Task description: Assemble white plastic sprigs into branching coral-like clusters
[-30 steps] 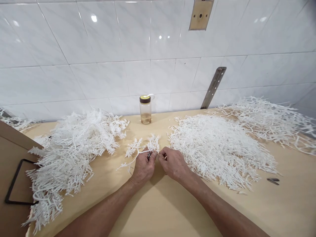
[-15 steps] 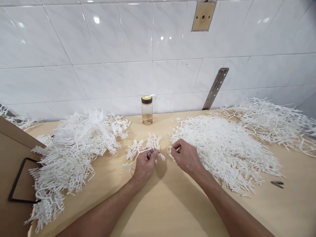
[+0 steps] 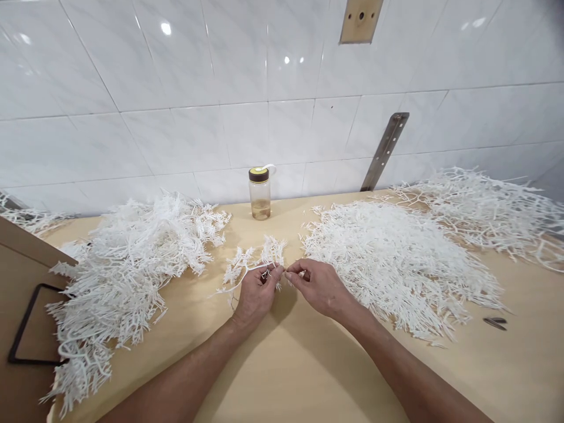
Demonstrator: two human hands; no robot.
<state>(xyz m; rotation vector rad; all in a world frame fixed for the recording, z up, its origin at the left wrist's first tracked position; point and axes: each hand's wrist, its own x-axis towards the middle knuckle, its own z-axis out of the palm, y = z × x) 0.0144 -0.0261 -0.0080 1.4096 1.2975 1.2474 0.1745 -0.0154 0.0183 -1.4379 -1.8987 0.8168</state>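
My left hand [image 3: 258, 292] is closed on a white branched plastic sprue [image 3: 240, 269], whose stem and fine twiggy clusters stick out to the left and behind the fingers. Close against its fingertips, my right hand [image 3: 318, 285] is closed in a pinch at the sprue's right side; whatever lies between thumb and forefinger is too small to make out. To the right of my right hand spreads a heap of short thin white pieces [image 3: 396, 258]. On the left lies a larger pile of white branched sprues [image 3: 132, 264].
A clear bottle [image 3: 260, 197] with a dark lid stands at the back by the tiled wall. Bare-stemmed white branches [image 3: 489, 205] lie at the far right, near dark tweezers-like metal pieces [image 3: 495, 323]. A brown box [image 3: 30, 317] with a black handle borders the left side.
My right hand has moved left from the edge of the right heap to my left hand's fingertips. The left hand keeps its hold on the sprue. The view has tilted slightly.
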